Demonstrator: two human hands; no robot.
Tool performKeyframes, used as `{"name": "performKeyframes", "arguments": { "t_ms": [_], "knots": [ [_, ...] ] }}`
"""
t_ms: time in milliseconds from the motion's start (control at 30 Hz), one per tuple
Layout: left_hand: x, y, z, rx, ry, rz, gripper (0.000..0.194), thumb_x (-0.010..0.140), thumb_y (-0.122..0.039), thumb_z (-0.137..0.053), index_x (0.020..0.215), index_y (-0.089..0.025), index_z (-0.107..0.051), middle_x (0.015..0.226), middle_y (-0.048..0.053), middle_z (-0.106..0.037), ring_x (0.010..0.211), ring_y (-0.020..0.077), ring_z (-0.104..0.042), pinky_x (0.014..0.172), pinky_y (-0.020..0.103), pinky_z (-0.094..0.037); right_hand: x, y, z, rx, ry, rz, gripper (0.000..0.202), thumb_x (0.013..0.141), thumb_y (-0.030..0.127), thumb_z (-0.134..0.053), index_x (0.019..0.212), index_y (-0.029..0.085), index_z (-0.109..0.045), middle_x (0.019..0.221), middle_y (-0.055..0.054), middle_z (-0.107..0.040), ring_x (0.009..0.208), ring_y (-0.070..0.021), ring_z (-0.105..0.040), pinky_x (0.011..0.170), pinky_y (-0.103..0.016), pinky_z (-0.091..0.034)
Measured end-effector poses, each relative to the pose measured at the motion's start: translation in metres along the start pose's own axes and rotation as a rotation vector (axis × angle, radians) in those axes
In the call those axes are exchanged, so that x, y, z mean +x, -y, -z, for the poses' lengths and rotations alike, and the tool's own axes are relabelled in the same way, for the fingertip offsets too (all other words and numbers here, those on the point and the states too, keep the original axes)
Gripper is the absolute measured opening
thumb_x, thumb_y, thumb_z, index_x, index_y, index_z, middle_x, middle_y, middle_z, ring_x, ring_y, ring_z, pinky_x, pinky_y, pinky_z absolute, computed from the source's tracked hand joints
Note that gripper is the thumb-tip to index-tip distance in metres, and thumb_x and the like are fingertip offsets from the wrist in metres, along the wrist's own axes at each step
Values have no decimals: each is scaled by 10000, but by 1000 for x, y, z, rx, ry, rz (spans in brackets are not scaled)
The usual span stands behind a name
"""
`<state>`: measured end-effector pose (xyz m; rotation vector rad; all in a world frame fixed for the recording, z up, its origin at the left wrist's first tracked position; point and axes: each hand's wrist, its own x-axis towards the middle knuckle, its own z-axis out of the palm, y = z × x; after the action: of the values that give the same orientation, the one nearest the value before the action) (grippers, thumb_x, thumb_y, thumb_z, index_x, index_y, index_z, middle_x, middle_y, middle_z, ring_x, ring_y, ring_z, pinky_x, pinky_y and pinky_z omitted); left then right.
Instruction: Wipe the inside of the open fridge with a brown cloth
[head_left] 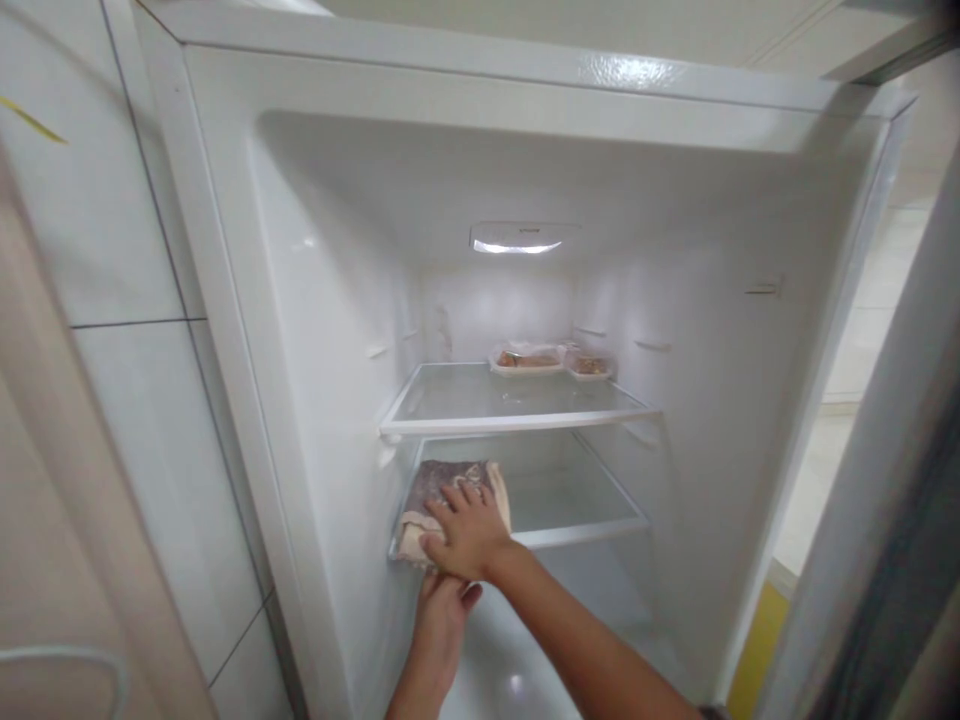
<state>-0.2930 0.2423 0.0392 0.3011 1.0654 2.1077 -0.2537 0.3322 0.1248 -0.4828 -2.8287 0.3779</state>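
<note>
A folded cloth (457,478), brown-grey printed with a cream edge, lies at the left front of the lower glass shelf (555,490) in a fridge. My right hand (471,530) rests flat on top of it, fingers spread. Below, at the cloth's near side and the shelf's front edge, is my left hand (444,610). Its thumb shows, but the fingertips are partly hidden by the cloth and my right hand, so I cannot tell whether it grips anything.
Two wrapped food trays (527,360) sit at the back of the upper glass shelf (465,395). A lit lamp (517,240) is on the ceiling of the fridge. White side walls with small shelf ledges (651,346) flank both shelves.
</note>
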Motion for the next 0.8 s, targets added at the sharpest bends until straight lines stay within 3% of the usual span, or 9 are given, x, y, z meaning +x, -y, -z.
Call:
{"name": "performKeyframes", "arguments": {
  "t_ms": [67,167,333,500,667,800],
  "knots": [
    [4,2,5,-12,-1,1,426,579,-285,-823,978,-234,-681,915,9,-752,846,175,-675,723,295,-490,19,18,-6,39,16,28,752,912,683,-343,1525,254,-415,1652,-129,-342,1534,-406,-228,1213,-663,-140],
    [6,0,13,13,22,42,359,609,-324,-846,916,-218,-695,953,19,-754,847,170,-680,727,291,-494,37,21,-7,59,15,12,777,895,687,-365,1529,239,-404,1643,-137,-354,1523,-401,-250,1209,-664,-151],
    [3,-9,14,53,48,84,383,651,-406,-860,907,-181,-686,940,71,-763,817,187,-692,718,295,-489,56,-8,-2,4,-15,-48,711,909,664,-385,1502,277,-449,1641,-90,-376,1511,-346,-295,1215,-590,-205],
    [5,-15,11,87,-18,157,362,826,-482,-711,925,-137,-673,908,102,-752,803,181,-690,719,284,-493,69,-43,9,-43,-104,-188,582,950,573,-464,1442,269,-519,1620,-94,-405,1482,-323,-337,1220,-567,-227],
    [5,-22,11,144,-48,205,292,930,-434,-589,937,-148,-641,939,98,-761,804,163,-701,733,275,-504,42,-90,30,-69,-186,-320,458,949,455,-612,1335,212,-572,1414,-105,-568,1239,-268,-581,1048,-534,-498],
    [7,-23,6,182,-100,201,246,919,-398,-620,850,-162,-610,928,87,-770,789,154,-717,704,257,-510,-4,-123,41,-113,-250,-419,388,957,424,-613,1280,210,-601,1334,-92,-613,1134,-230,-629,962,-464,-562]
  ]
}}
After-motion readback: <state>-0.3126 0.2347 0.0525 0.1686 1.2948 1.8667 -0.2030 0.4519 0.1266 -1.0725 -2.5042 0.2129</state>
